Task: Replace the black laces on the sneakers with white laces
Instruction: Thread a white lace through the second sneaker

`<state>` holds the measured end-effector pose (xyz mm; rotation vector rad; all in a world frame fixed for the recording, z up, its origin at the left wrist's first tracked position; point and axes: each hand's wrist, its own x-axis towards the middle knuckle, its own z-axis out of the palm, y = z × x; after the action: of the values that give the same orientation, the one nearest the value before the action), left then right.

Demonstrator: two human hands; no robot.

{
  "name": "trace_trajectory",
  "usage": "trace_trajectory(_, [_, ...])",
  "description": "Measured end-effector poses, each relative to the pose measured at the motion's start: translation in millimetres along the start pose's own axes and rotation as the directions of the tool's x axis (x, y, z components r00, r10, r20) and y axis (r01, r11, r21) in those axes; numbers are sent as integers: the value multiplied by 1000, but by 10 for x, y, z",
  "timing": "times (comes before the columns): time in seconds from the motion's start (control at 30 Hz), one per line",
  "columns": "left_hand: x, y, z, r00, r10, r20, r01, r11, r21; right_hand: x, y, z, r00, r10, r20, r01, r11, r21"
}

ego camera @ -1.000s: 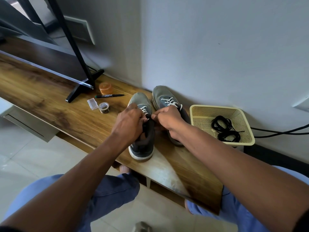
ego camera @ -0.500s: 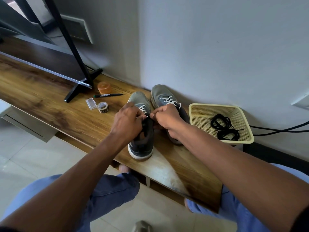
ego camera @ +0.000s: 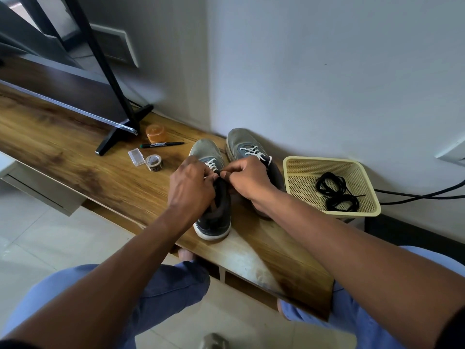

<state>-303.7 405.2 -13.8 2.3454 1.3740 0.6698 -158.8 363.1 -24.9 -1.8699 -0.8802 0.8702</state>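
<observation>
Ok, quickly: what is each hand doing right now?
Left hand: fingers curled, pinching the white lace at the left sneaker.
Right hand: pinching the same lace.

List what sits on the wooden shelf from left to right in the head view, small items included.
Black stand foot → clear plastic case → tape roll → left sneaker → right sneaker → yellow basket holding the black laces. The orange cap and pen overlap the case and tape, so I left them out.
</observation>
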Motion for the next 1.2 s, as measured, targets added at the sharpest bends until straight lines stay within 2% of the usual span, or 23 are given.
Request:
trace_trajectory(0.47, [-43, 93, -4, 997, -67, -39, 68, 997, 24, -11, 12, 32, 999, -51, -17, 51, 999, 0])
trace_trajectory(0.8, [-6, 47, 12, 980, -191, 61, 196, 977, -82, -39, 82, 14, 998, -66, 12, 66, 998, -11])
trace_trajectory(0.97, [35, 28, 42, 966, -241, 93, 248, 965, -83, -13, 76, 15, 993, -115, 2, 115, 992, -52])
trace_trajectory(1.2, [31, -10, 76, 973, -221, 65, 227, 968, -106, -39, 17, -37, 987, -160, 20, 161, 982, -94])
